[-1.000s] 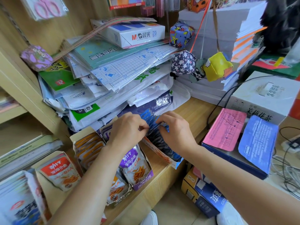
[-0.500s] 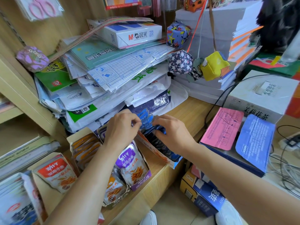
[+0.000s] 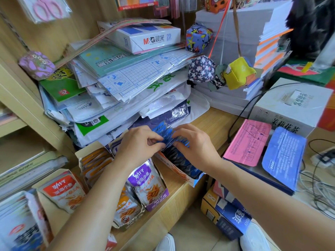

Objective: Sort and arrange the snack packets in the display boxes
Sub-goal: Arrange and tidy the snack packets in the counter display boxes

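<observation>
Store shelf, midday light: a person is sorting blue snack packets (image 3: 164,132) at the back end of an open display box (image 3: 176,172), which is standing on a wooden tabletop (image 3: 215,120) just beside a box of purple packets (image 3: 150,189). The likely trouble: the fanned packets are rising above the box rim, and a slack pinch could be letting some slide over the low wall onto the tabletop. The leaning stack of stationery packs (image 3: 126,84) is overhanging just behind, and a bumped knuckle could be bringing sheets down on the row. The left hand (image 3: 137,144) is arching in from the left, its grip pinching the packet tops between thumb and curled fingers. The right hand (image 3: 196,149) is mirroring it, knuckles up, its grip grasping the same bunch from the other side.
</observation>
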### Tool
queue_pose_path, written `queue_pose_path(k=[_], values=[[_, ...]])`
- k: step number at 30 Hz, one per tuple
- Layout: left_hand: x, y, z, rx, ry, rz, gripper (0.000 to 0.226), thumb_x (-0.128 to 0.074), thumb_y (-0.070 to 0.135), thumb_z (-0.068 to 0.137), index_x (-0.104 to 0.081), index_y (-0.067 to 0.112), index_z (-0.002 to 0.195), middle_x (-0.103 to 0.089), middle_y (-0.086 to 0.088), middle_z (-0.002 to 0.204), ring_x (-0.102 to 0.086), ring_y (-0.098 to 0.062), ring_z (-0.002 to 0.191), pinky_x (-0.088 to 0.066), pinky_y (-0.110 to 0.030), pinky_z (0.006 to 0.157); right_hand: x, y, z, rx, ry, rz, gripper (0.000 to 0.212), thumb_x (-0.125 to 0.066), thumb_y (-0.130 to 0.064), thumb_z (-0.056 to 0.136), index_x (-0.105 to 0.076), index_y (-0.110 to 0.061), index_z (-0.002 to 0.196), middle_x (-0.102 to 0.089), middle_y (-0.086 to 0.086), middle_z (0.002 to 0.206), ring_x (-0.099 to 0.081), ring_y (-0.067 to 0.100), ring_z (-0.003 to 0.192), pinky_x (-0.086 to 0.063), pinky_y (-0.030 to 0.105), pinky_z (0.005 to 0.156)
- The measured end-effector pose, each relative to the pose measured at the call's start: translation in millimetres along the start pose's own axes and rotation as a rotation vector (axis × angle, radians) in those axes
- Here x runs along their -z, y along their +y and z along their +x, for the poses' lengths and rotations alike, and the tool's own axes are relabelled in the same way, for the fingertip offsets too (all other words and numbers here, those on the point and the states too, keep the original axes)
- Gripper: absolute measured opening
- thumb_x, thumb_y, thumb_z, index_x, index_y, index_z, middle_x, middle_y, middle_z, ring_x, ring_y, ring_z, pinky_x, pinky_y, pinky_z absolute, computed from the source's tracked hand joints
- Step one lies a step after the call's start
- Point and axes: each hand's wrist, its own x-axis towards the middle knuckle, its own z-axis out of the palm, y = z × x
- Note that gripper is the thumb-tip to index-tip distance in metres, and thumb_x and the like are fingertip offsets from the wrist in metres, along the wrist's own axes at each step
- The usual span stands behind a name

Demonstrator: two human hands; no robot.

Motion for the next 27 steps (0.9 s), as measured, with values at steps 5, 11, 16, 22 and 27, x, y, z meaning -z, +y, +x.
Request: queue_pose_path(k=[5, 11, 16, 22, 27], values=[[-7.8, -0.7, 2.5, -0.012, -0.019, 0.127, 0.007, -0.080, 0.037, 0.082, -0.081, 0.032, 0.087, -0.057, 0.015, 0.074, -0.053, -0.004, 0.064, -0.046, -0.028, 0.064, -0.1, 3.8, -1.8, 0.160, 0.022, -0.168, 0.023, -0.076, -0.014, 0.086, -0.076, -0.015, 0.109, -0.071, -0.001, 0.113, -0.060, 0.023, 0.105, -0.053, 0.041, 0.087], [-10.4, -0.3, 4.8, -0.001, 0.016, 0.099, 0.006, -0.078, 0.034, 0.084, -0.078, 0.032, 0.078, -0.060, 0.014, 0.074, -0.055, -0.004, 0.064, -0.048, -0.029, 0.062, 3.5, 5.9, -4.7, 0.194, -0.036, -0.233, 0.031, -0.050, -0.030, 0.097, -0.077, -0.015, 0.101, -0.074, -0.004, 0.102, -0.063, 0.025, 0.092, -0.054, 0.042, 0.078], [2.4, -1.8, 0.7, 0.071, 0.024, -0.061, 0.008, -0.078, 0.029, 0.083, -0.078, 0.028, 0.075, -0.069, 0.013, 0.073, -0.065, -0.002, 0.069, -0.056, -0.030, 0.069, 1.0, 6.6, -5.8, 0.041, -0.083, -0.289, 0.039, -0.040, -0.039, 0.101, -0.075, -0.022, 0.103, -0.073, -0.010, 0.102, -0.058, 0.022, 0.100, -0.050, 0.043, 0.079], [3.0, 9.8, -9.3, 0.082, -0.047, -0.016, 0.011, -0.085, 0.029, 0.077, -0.079, 0.031, 0.086, -0.060, 0.025, 0.057, -0.062, 0.011, 0.067, -0.041, -0.001, 0.061, 2.9, 0.3, -5.2, -0.040, -0.090, -0.185, 0.024, -0.059, -0.031, 0.097, -0.070, -0.019, 0.114, -0.068, -0.006, 0.116, -0.059, 0.017, 0.102, -0.051, 0.037, 0.087], [-4.9, 9.9, -1.6, 0.032, -0.002, 0.052, 0.016, -0.085, 0.030, 0.079, -0.082, 0.027, 0.094, -0.064, 0.016, 0.072, -0.058, -0.002, 0.066, -0.044, -0.015, 0.067, 9.5, 2.4, -9.5, -0.049, 0.078, -0.079, 0.018, -0.076, -0.022, 0.087, -0.075, -0.019, 0.105, -0.067, -0.006, 0.104, -0.064, 0.006, 0.089, -0.056, 0.032, 0.078]])
